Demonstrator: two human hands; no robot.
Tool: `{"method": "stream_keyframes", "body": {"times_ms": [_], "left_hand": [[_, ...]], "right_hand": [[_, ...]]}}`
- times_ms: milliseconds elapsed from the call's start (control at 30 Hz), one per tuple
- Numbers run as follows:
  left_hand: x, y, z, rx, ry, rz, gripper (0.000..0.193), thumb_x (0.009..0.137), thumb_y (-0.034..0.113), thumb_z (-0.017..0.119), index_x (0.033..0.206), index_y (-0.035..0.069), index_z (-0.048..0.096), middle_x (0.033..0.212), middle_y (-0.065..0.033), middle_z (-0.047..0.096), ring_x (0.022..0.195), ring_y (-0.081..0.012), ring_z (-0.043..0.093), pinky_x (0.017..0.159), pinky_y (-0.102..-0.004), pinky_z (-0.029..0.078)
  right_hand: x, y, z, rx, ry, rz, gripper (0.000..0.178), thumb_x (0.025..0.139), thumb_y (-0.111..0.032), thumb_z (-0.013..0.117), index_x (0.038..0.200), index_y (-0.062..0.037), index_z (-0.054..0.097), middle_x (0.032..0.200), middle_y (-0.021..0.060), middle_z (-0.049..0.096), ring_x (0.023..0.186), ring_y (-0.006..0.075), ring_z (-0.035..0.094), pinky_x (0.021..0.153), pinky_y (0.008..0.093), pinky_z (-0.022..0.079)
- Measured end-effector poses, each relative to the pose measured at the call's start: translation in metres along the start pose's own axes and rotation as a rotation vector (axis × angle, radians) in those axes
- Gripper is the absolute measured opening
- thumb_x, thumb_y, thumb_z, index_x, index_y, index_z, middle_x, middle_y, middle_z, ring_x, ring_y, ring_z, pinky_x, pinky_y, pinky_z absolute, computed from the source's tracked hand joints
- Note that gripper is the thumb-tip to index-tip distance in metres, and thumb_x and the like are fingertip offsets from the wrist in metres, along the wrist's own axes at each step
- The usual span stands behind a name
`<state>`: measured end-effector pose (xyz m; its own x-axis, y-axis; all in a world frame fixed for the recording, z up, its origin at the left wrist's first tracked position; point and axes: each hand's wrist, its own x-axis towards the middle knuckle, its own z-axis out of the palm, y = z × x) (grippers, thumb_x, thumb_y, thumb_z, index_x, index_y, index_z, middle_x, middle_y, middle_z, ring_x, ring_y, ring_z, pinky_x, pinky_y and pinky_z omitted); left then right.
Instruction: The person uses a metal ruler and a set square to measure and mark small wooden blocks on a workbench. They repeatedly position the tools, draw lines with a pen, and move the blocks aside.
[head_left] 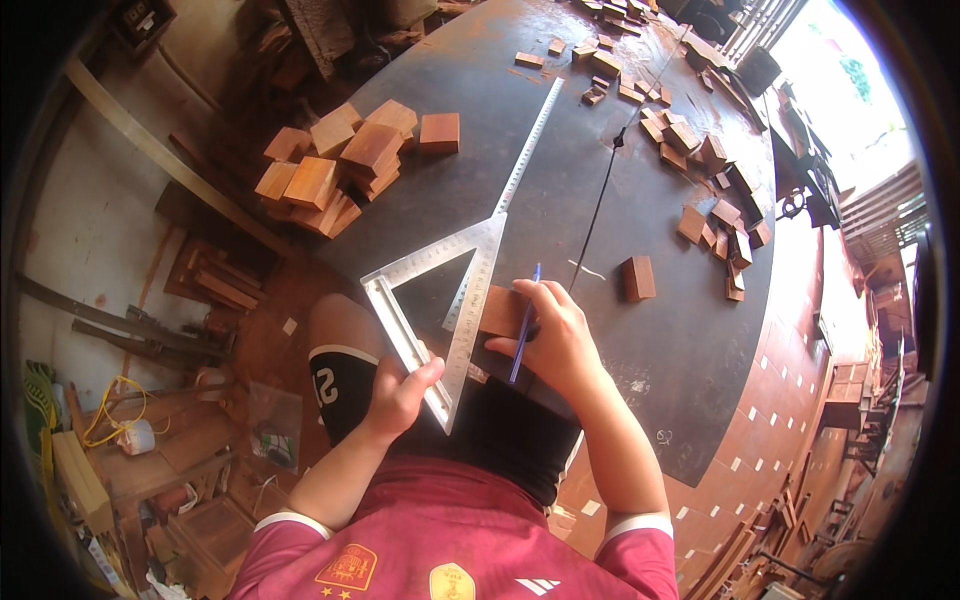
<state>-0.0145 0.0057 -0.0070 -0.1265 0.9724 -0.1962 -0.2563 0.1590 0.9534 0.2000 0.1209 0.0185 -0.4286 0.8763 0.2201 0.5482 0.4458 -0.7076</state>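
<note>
My left hand (402, 390) grips the lower edge of a silver triangular set square (432, 257), thumb on top. Its long graduated ruler (530, 143) reaches away across the dark table. Between the fingers of my right hand (558, 338) is a blue pen (519, 358), held nearly upright in the view. The same hand's fingers rest against a reddish wooden block (499, 312), which lies beside the set square's slanted edge. Part of the block is hidden by the hand and the square. A single wooden block (638, 279) sits to the right of my right hand.
The dark tabletop (560, 200) has a thin groove along it. A pile of wooden blocks (312, 182) stands at its left edge. Several smaller blocks (712, 152) lie scattered on the right and far side. A clear plastic bag (274, 425) is at lower left.
</note>
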Motion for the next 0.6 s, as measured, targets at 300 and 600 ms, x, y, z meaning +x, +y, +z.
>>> {"method": "stream_keyframes", "body": {"times_ms": [300, 600], "left_hand": [[0.001, 0.009, 0.017, 0.201, 0.035, 0.112, 0.01, 0.094, 0.014, 0.059, 0.091, 0.004, 0.058, 0.074, 0.0011, 0.051, 0.067, -0.0073, 0.045, 0.063, -0.0253, 0.037], [0.0, -0.006, 0.021, 0.142, 0.085, 0.188, 0.021, 0.103, 0.022, 0.055, 0.091, 0.005, 0.056, 0.077, -0.0017, 0.052, 0.071, -0.0098, 0.046, 0.065, -0.028, 0.039]], "right_hand": [[0.0, -0.001, -0.004, 0.016, -0.089, 0.063, 0.077, 0.067, -0.03, 0.095, 0.131, -0.0043, 0.06, 0.117, 0.0167, 0.063, 0.108, 0.0391, 0.066, 0.092, 0.0457, 0.055], [0.002, 0.004, -0.003, -0.028, -0.019, -0.037, 0.075, 0.065, -0.029, 0.097, 0.126, -0.0041, 0.063, 0.109, 0.0135, 0.065, 0.088, 0.0305, 0.069, 0.08, 0.0397, 0.058]]}}
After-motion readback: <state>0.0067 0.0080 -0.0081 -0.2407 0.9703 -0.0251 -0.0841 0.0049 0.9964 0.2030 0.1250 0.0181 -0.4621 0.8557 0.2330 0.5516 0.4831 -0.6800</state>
